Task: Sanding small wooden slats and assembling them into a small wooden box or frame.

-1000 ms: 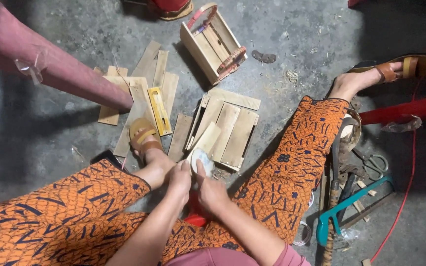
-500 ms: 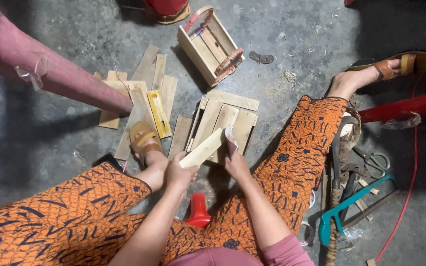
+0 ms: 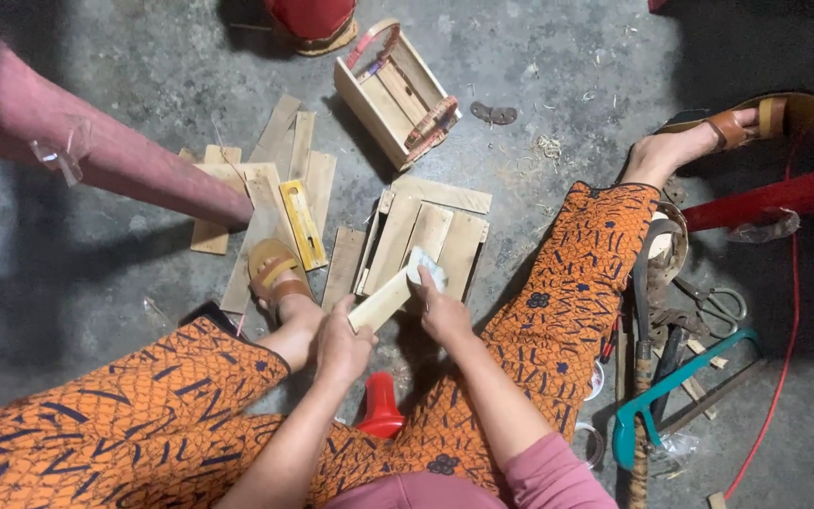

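The person sits on a grey concrete floor (image 3: 96, 273) with both legs spread, wearing orange patterned trousers and tan sandals.

**Hands and workpiece**
- The left hand (image 3: 341, 344) closes its grip around the near end of a short pale wooden strip (image 3: 383, 300). The strip is tilted, its far end pointing up and to the right.
- The right hand (image 3: 445, 316) presses a small pale sanding pad (image 3: 428, 269) against the far end of the strip. The fingers are curled over the pad, so the grip is narrow and holding it.
- The strip is held above the floor, between the knees, just in front of a flat panel of joined slats (image 3: 426, 240).

**Surrounding items**
- The panel of slats lies on the floor, touching or just beside the far end of the strip; which of the two cannot be told.
- Loose wooden slats (image 3: 280, 179) lie scattered to the left, with a yellow tool (image 3: 301, 224) resting on top of them.
- A small open wooden crate (image 3: 396, 94) stands tilted farther out, with red-edged pieces inside it.
- A red plastic cone-shaped object (image 3: 381, 405) stands on the floor between the thighs, below the hands.
- To the right of the right leg lie scissors (image 3: 723, 303), a teal-framed saw (image 3: 680, 391) and other hand tools.
- A pink cylinder (image 3: 105, 151) crosses the upper left.
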